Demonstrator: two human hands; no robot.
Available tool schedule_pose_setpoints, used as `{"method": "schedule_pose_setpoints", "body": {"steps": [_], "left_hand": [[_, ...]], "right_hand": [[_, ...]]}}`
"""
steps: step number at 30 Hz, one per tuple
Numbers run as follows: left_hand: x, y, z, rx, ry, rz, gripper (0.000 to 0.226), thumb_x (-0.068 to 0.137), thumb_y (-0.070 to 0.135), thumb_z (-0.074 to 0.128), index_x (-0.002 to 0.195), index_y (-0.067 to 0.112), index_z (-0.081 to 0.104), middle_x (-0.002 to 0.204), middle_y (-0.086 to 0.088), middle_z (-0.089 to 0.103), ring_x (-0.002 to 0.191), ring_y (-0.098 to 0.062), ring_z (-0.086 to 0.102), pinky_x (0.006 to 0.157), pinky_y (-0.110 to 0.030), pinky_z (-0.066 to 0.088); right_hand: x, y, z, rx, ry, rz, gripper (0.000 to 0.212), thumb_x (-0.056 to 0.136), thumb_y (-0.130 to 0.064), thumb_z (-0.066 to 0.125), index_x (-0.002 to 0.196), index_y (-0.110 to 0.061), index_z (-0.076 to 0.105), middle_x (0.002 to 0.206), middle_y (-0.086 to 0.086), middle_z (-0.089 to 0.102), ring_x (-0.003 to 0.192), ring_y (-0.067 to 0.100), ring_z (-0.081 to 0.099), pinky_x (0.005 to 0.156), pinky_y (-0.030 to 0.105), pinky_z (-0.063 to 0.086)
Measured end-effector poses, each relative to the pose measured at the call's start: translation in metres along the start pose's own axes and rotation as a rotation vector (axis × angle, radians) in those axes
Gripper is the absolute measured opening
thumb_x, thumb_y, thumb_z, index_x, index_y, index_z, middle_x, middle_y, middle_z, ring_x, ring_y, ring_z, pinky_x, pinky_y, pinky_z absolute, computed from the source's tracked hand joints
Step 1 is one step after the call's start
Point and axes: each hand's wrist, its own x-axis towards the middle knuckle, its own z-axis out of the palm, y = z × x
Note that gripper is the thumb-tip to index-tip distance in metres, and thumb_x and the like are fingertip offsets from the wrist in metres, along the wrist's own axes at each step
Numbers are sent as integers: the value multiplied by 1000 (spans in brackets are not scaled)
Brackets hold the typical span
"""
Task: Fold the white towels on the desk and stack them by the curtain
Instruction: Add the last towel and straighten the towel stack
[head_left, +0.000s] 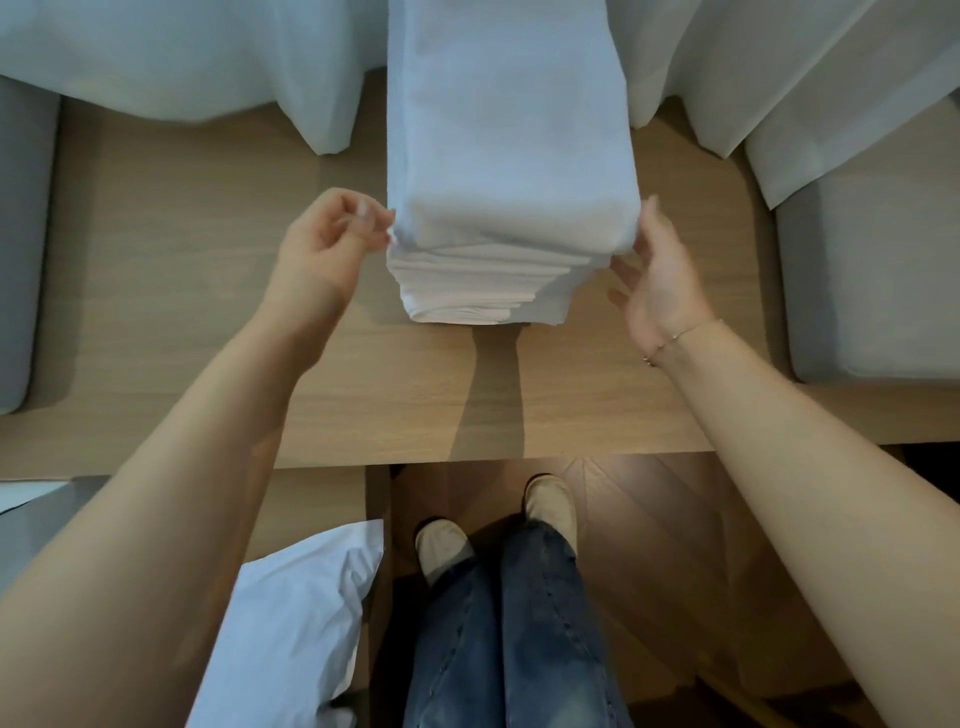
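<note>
A tall stack of folded white towels stands on the wooden desk, its far end reaching the white curtain. My left hand is at the stack's near left corner, thumb and fingers pinching the edge of the top towel. At the near right corner my right hand has its fingers apart, the fingertips touching the top towel's side. A thin bracelet is on my right wrist.
Grey cushioned seats flank the desk, one at the left and one at the right. A white pillow lies low at the left. My legs in jeans and light shoes stand on dark wood flooring.
</note>
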Motion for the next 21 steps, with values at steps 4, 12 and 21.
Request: {"method": "schedule_pose_setpoints", "body": {"steps": [4,12,21], "left_hand": [[21,-4,-1,-265,4,-468,57,96,64,35,140,29,48,151,2,43,139,-20,39,112,-58,25],[24,-15,42,-584,-140,-516,57,103,53,21,112,21,67,101,-2,76,87,-23,74,70,-50,59],[-16,-103,65,-1015,119,-728,51,104,34,34,151,14,29,154,-14,34,143,-27,33,111,-53,27]], "right_hand": [[16,-1,-9,40,-75,302,66,94,-65,26,150,-29,31,160,-1,20,147,32,16,115,57,3],[30,1,18,126,-338,303,55,90,-60,34,127,-29,61,120,-2,66,115,24,56,98,51,38],[25,88,-11,312,29,390,36,99,-40,40,122,-14,51,123,10,51,115,27,51,97,46,40]]}}
